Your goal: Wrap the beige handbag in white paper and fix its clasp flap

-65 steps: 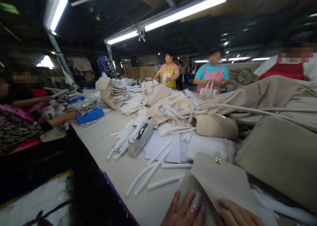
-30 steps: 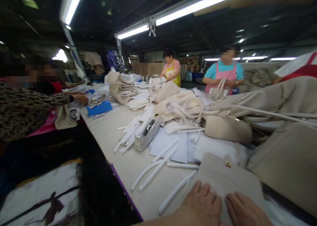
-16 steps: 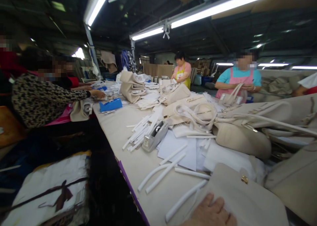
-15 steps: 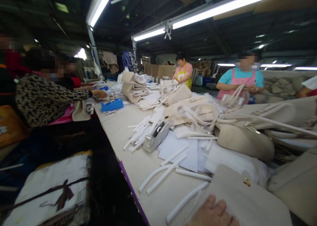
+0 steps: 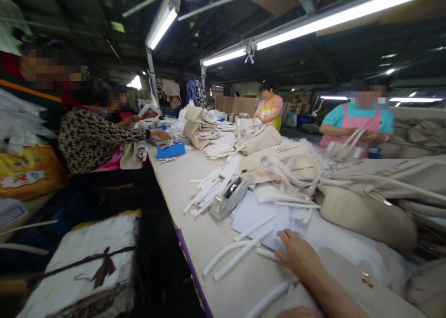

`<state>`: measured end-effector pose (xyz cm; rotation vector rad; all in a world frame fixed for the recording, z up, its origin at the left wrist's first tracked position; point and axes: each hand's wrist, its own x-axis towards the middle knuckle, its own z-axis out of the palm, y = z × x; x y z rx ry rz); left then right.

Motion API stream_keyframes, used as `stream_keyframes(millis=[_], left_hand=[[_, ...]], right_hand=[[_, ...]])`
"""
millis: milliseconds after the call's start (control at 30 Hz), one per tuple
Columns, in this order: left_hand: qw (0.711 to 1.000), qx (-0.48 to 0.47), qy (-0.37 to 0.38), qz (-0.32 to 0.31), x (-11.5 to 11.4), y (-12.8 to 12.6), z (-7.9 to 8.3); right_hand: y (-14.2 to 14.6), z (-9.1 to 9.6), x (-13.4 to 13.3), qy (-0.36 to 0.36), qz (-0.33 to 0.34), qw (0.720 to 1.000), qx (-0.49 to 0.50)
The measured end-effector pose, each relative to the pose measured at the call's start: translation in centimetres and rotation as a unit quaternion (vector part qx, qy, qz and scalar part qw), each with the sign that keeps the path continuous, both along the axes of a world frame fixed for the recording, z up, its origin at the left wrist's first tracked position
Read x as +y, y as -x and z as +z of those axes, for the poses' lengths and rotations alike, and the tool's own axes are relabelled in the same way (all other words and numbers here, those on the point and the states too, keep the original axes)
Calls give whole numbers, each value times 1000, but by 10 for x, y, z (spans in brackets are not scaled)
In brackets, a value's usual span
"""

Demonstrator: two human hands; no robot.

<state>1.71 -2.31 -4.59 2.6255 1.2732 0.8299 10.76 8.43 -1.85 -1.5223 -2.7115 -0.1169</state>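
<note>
My right hand (image 5: 296,253) reaches in from the lower right over white paper sheets (image 5: 256,218). Its fingers are apart, over the near end of a short white tube (image 5: 266,253); I cannot tell whether they touch it. Only a small part of my left hand (image 5: 299,313) shows at the bottom edge, beside the beige handbag (image 5: 343,267) with a gold clasp (image 5: 367,279); its fingers are hidden. Other white tubes, one straight (image 5: 242,255) and one curved (image 5: 270,301), lie to the left of my right hand.
A grey tape dispenser (image 5: 228,201) stands by a pile of white tubes (image 5: 207,192). Beige handbags (image 5: 365,206) are heaped on the right. Farther off is a blue dispenser (image 5: 170,150). Co-workers stand around the table. A tied white bundle (image 5: 83,257) lies at lower left, beyond the table edge.
My right hand has come into view and stretched over the paper and tube. My left hand has dropped almost out of view from the handbag. The view has swung somewhat left.
</note>
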Motion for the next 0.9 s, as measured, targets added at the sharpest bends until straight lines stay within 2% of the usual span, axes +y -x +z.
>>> stream_keyframes(millis=[67, 167, 233, 333, 400, 533, 600, 667, 733, 833, 900], left_hand=[[999, -9, 8, 36, -5, 29, -3], [991, -34, 37, 122, -10, 69, -16], [991, -12, 66, 114, -12, 84, -27], [992, 61, 105, 45, -11, 89, -37], [989, 76, 114, 54, -8, 89, -36], [984, 73, 114, 120, -1, 98, -15], [980, 90, 129, 123, 1, 107, -4], [978, 108, 139, 109, 2, 115, 0], [974, 118, 145, 127, 3, 120, -4], [955, 120, 174, 206, 10, 125, -19], [946, 109, 195, 235, 19, 129, -26]], right_hand=[[1, -12, 1, 2, 3, 1000, -1], [0, -22, 0, -2, -4, 1000, 1], [-1, -23, 1, -7, -5, 1000, -2], [-1, -21, 1, -16, 8, 1000, -16], [1, -19, 1, -24, 16, 999, -26], [6, -17, 0, -35, 22, 998, -46], [7, -18, 0, -37, 22, 998, -56], [8, -20, 0, -39, 21, 997, -63], [7, -21, 1, -41, 20, 997, -66], [4, -23, 2, -41, 16, 997, -65], [3, -24, 4, -36, 12, 998, -60]])
